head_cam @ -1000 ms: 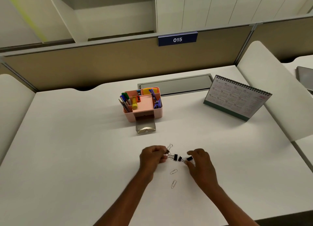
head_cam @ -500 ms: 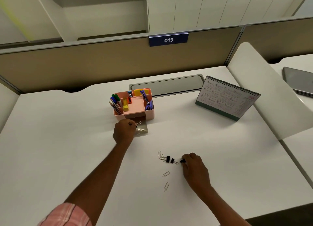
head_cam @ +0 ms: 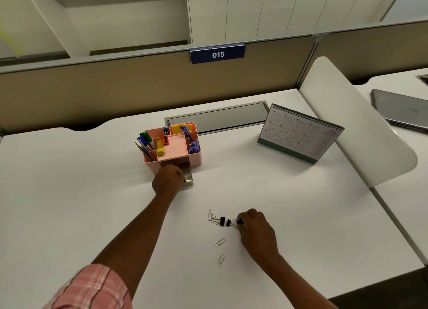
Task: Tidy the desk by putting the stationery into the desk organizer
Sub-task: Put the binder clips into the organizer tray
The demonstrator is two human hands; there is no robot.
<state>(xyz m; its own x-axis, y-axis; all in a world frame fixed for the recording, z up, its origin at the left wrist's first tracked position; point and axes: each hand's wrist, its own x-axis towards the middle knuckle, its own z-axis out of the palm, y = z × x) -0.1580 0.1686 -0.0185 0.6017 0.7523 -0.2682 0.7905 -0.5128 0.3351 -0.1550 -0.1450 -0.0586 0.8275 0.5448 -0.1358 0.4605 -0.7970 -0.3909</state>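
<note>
Desk [head_cam: 69, 193]: binder-clip row [head_cam: 225, 221] runs left-right, right fingers [head_cam: 243, 218] pinching its end; left fingers [head_cam: 177, 173] curled at organizer drawer [head_cam: 189, 183], grip unclear.

A tan partition [head_cam: 115, 93] bearing a blue 015 plate [head_cam: 217, 54] backs the white worktop's [head_cam: 69, 193] far edge, with pale cabinets [head_cam: 254, 7] above.
</note>
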